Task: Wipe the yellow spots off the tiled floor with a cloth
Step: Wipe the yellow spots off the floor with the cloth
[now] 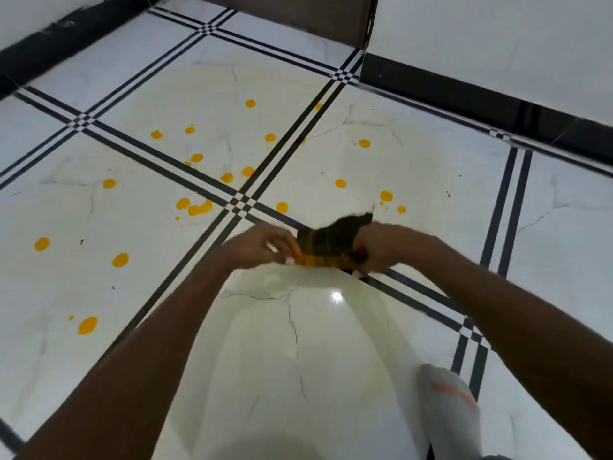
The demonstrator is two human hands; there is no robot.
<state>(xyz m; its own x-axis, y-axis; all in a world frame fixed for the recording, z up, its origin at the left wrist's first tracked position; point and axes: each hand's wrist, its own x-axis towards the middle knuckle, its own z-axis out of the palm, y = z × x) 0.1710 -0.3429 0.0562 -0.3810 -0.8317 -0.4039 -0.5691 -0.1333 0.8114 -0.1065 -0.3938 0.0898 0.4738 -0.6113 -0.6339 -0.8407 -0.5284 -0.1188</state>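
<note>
A small dark checked cloth (331, 242) with a yellow-stained lower edge is stretched between both hands above the floor. My left hand (262, 245) pinches its left end and my right hand (381, 244) grips its right end. Several yellow spots (199, 209) are scattered over the white tiled floor (298, 343), mostly ahead and to the left of the hands, with a large one (87, 325) at near left and a few at the right (386, 196). The tile directly below the hands shows no spots.
Black double lines (243, 202) cross the tiles. A black skirting runs along the white walls at the far left (49, 38) and right (481, 104). A brown panel (298, 18) stands at the far corner. A foot in a white sock (451, 406) rests at bottom right.
</note>
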